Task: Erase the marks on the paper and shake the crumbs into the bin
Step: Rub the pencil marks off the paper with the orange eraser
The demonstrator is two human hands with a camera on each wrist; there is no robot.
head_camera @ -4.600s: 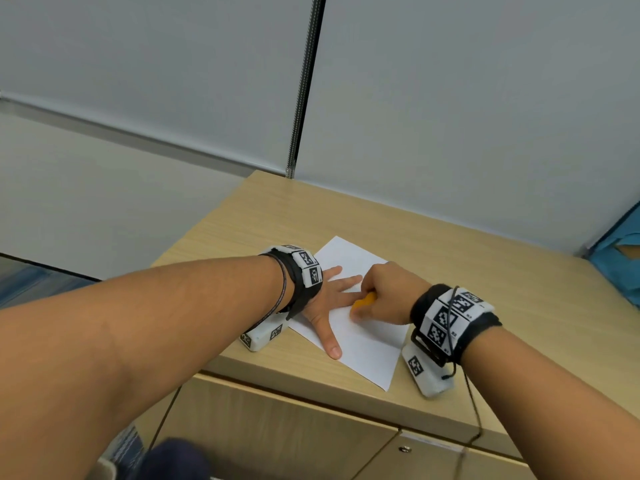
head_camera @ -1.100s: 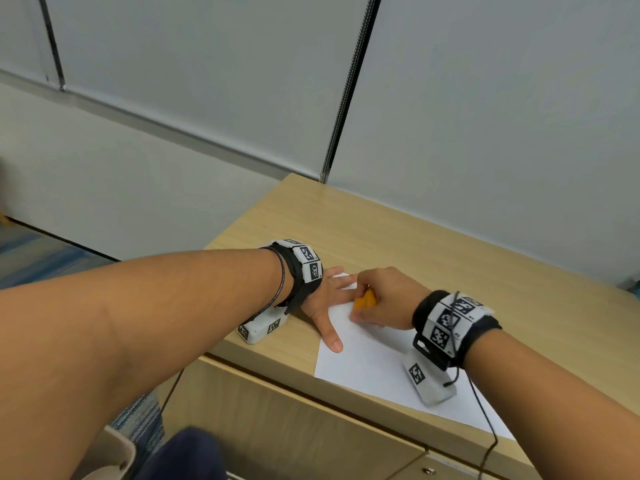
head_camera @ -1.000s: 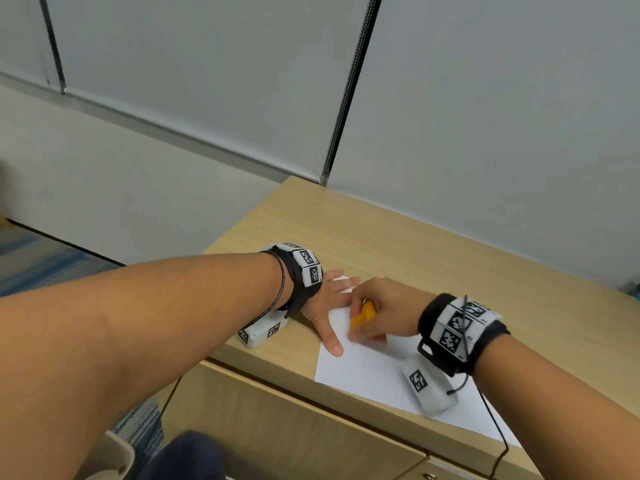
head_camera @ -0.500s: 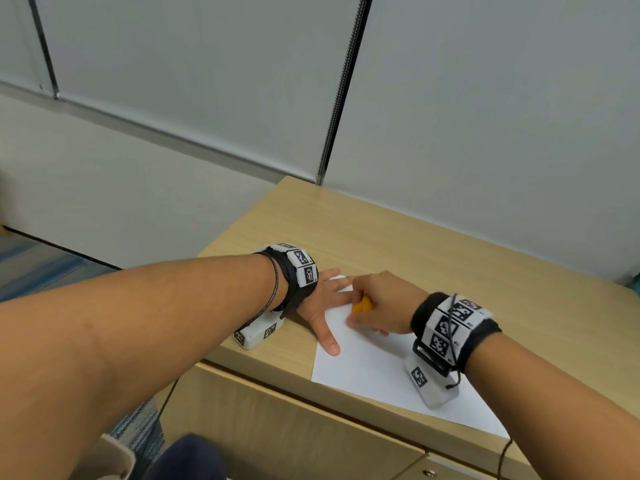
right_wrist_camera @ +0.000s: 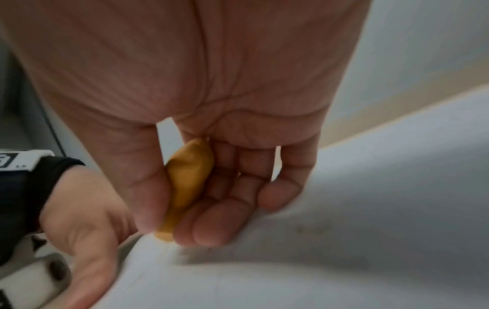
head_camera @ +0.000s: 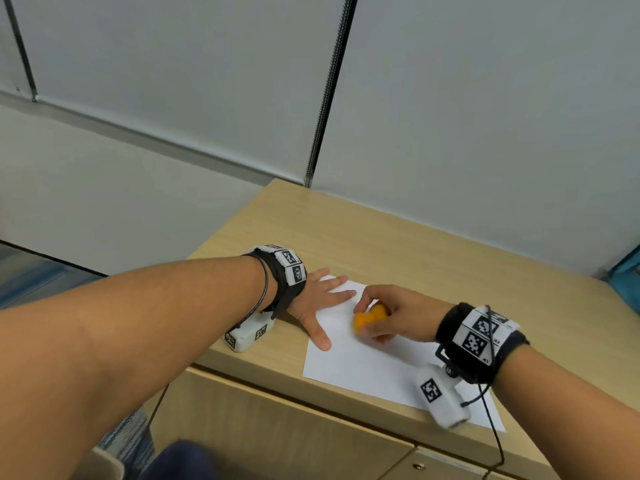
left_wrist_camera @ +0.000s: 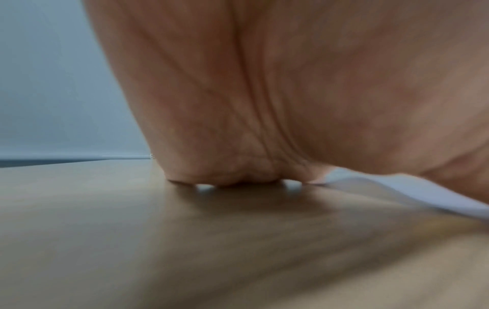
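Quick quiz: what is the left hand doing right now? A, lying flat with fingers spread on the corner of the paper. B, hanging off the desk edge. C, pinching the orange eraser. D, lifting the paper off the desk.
A: the left hand lies flat, fingers spread, on the paper's corner, while the right hand pinches the eraser.

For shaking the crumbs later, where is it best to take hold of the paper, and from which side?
Probably the paper's near edge: it lies along the desk's front, so fingers can pinch it from the front.
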